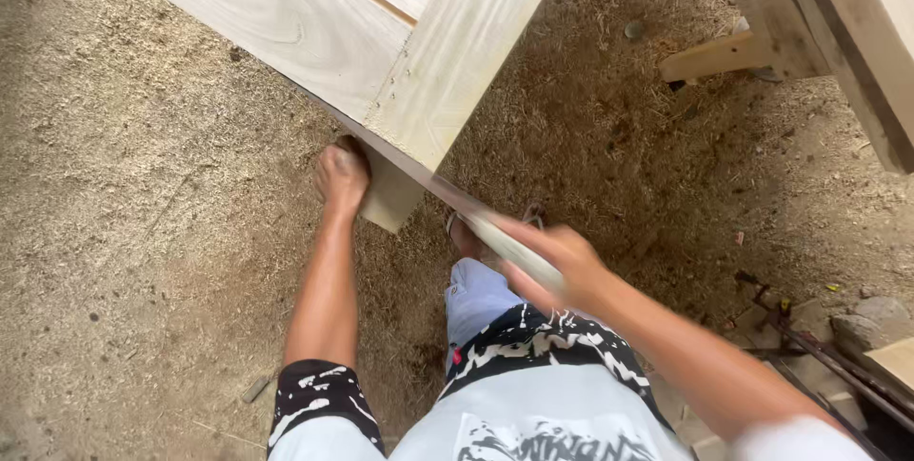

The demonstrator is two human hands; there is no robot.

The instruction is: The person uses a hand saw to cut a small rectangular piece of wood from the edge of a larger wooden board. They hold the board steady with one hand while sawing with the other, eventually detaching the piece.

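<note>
Under wooden frame (419,51): left hand (341,175) pressed against post, right hand (562,256) gripped saw (476,218); cut barely begun, post uncut.

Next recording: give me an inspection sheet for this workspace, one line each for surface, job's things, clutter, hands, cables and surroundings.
Surface: ground of packed dirt covered in sawdust and wood shavings.
Job's things: pale wooden frame, a panelled piece with a thick rail; a long thin strip, motion-blurred, lies along its lower edge, kind unclear.
Clutter: small wood scrap on the ground; stones at right.
Hands: left hand grips the frame's lower corner from beneath; right hand holds the strip, blurred.
Cables: nothing seen for certain; dark metal rods lie at lower right.
Surroundings: another timber structure at upper right; the person's foot in a sandal under the frame.
</note>
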